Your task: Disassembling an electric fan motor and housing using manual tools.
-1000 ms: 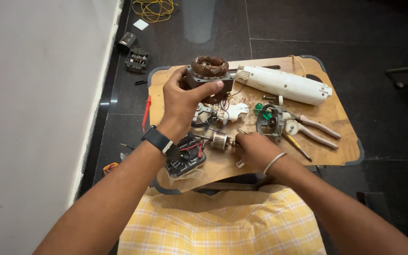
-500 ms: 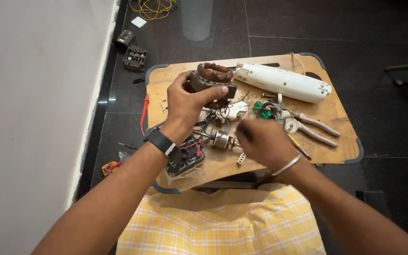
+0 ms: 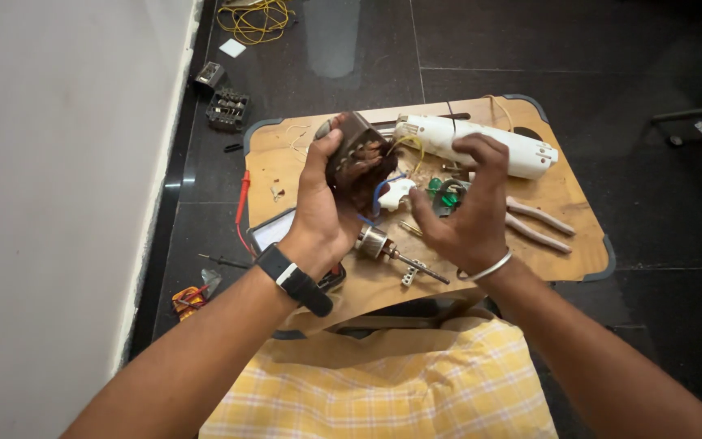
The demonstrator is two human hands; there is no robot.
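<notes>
Above wooden lap table [image 3: 302, 162]: motor stator [image 3: 357, 156] gripped in left hand [image 3: 322, 215], tilted so trailing wires face right hand [image 3: 469, 211], open-fingered, poised beside them. Rotor [image 3: 377, 243] lying below on board.

dark brown metal motor block [image 3: 357, 154], white plastic tool casing [image 3: 481, 145], pale wooden board [image 3: 562, 207]; yellow-and-white checked cloth [image 3: 383, 390], coiled yellow wire [image 3: 257, 20], black wristwatch [image 3: 294, 280]

Yellow cable [image 3: 258, 18] on dark floor [image 3: 611, 49]; pliers [image 3: 539, 225] on board [image 3: 562, 195].
</notes>
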